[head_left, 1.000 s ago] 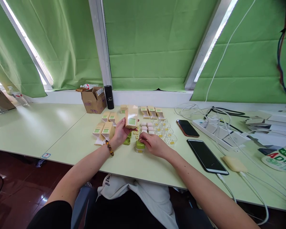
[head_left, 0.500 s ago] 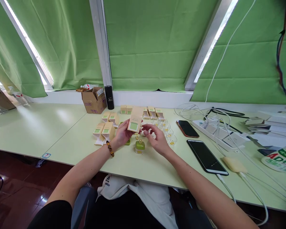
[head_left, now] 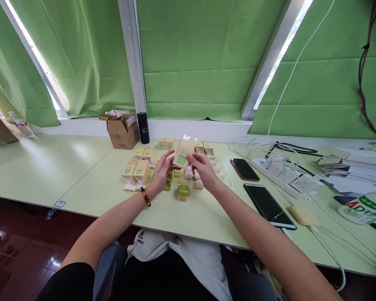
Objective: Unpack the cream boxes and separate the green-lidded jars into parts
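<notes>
A flat beige carton [head_left: 186,147] with a green-bordered window is tilted above the table. My right hand [head_left: 203,169] pinches its lower right corner between thumb and fingers. At the carton's left edge is my left hand [head_left: 161,172], fingers stretched out and apart; they seem to touch the edge without gripping. Below stands a small clear container with a green lid [head_left: 183,192]. Green pieces [head_left: 167,184], small yellowish pieces [head_left: 178,175] and white rounded pieces [head_left: 199,184] lie between and beneath the hands.
Open beige boxes [head_left: 142,172] stand on the left, more boxes [head_left: 208,149] behind. Clear cups [head_left: 219,169] sit right of my hand. Farther right are two phones [head_left: 269,205], a power strip [head_left: 282,177] with cables and stacked white cartons [head_left: 354,167]. A cardboard box [head_left: 123,133] and black cylinder [head_left: 143,128] stand behind.
The carton has passed from my left hand to my right, tilting and shifting right. My left fingers have loosened. My right hand has moved up and closed on the carton's corner.
</notes>
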Action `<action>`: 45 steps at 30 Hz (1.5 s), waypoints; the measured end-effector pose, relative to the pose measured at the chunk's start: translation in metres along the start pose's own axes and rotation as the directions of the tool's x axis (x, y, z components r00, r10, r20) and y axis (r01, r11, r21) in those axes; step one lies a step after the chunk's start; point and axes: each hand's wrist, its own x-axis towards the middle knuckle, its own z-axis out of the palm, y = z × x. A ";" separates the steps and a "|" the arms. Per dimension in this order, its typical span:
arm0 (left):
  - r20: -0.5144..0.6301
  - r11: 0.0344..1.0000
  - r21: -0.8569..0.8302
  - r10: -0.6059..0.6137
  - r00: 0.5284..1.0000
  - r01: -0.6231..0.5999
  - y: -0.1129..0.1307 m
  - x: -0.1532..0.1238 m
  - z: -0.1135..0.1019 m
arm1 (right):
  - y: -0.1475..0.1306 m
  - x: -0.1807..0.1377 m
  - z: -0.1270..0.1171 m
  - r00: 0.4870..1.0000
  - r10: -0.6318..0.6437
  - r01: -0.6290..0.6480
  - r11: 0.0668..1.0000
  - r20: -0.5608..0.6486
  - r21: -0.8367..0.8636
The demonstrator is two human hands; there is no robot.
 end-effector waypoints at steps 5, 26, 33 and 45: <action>0.032 0.987 0.113 0.111 0.993 -0.114 0.004 -0.003 -0.001 | 0.014 0.012 0.004 0.999 0.034 -0.032 0.998 -0.029 0.059; 0.058 0.984 0.154 0.078 0.995 -0.086 -0.001 -0.005 0.002 | 0.041 0.003 0.009 0.985 -0.117 0.106 0.991 -0.131 -0.087; 0.068 0.984 0.157 0.079 0.995 -0.089 0.002 -0.007 0.004 | 0.037 0.001 0.011 0.986 -0.091 0.086 0.996 -0.142 -0.038; 0.017 0.882 0.422 0.222 0.975 -0.208 0.004 -0.009 0.005 | 0.036 0.004 0.009 0.991 -0.008 0.022 0.994 -0.132 0.107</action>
